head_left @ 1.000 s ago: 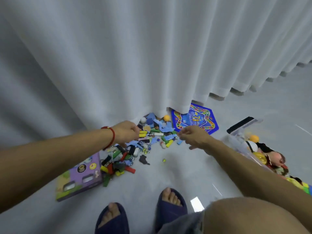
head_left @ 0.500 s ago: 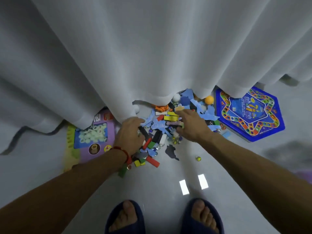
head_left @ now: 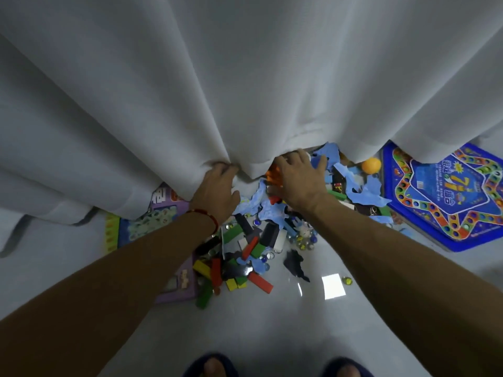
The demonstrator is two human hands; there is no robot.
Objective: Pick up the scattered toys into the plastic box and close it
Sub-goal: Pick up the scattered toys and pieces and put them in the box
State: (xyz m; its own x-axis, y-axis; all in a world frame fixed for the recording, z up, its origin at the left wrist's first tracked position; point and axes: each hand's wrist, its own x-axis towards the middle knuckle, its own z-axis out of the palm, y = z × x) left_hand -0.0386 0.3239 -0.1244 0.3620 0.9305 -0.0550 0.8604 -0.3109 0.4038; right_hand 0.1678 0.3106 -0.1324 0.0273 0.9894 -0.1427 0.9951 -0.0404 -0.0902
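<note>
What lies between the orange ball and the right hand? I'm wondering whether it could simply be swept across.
In the head view, torn blue foam pieces and small blocks crowd the floor between the orange ball and the right hand.

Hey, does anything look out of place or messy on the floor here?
Yes. A heap of coloured wooden blocks, glass marbles and torn blue foam pieces lies spilled on the grey floor, partly under the white curtain, whose hem the left hand grips.

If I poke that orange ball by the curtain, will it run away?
Probably. The orange ball looks round and smooth, and the floor is shiny, so it would likely roll. It seems small and light, perhaps hollow, so a soft poke may do. The blue game board beside it might stop it on that side.
</note>
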